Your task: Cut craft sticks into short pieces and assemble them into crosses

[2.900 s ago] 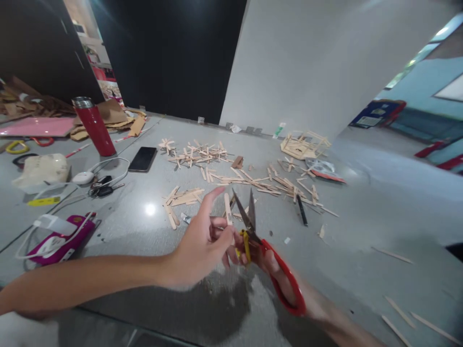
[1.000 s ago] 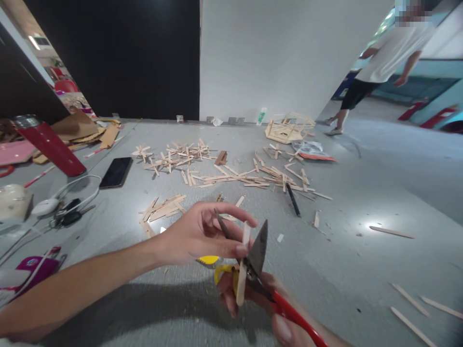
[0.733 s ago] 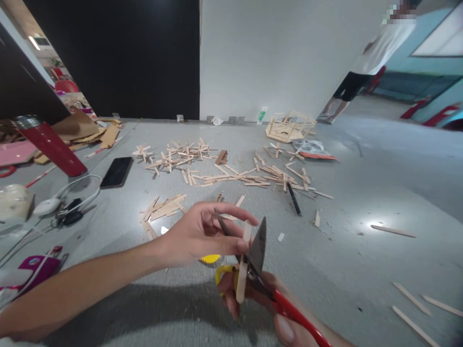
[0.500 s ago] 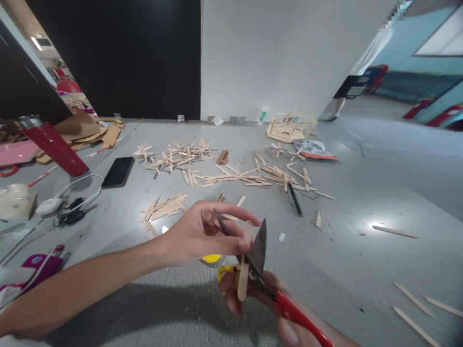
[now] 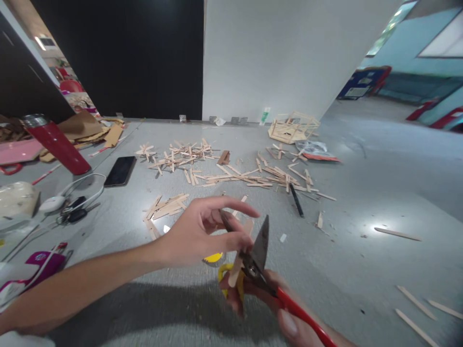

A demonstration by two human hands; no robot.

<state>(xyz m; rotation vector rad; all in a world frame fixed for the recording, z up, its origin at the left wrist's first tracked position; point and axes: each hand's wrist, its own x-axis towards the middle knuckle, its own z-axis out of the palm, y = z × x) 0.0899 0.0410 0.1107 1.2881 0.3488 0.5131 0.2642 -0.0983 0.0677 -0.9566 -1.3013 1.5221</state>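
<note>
Between the thumb and fingers of my left hand [image 5: 204, 231] is a short wooden stick [image 5: 236, 271], tilted, its lower end showing below the thumb. The stick passes between the parted blades of a pair of scissors [image 5: 261, 248]. My right hand [image 5: 278, 299] is wrapped round the scissors' red handle [image 5: 302, 314]. A yellow loop [image 5: 224, 279] shows by the right fingers. Below the left palm a yellow round thing [image 5: 213, 258] is partly hidden. Left of that hand lies a small pile of sticks [image 5: 168, 207].
Many sticks [image 5: 231, 177] and star-shaped pieces [image 5: 188, 152] spread across the grey surface. A stick frame [image 5: 292, 129], a plastic packet [image 5: 318, 152] and a black pen [image 5: 296, 200] lie beyond. Leftward are a phone [image 5: 120, 171], red bottle [image 5: 58, 144], keys [image 5: 76, 212] and cables.
The stick has tilted, its lower end swinging left and up. My left index finger is straighter. A person at the back right has gone out of view.
</note>
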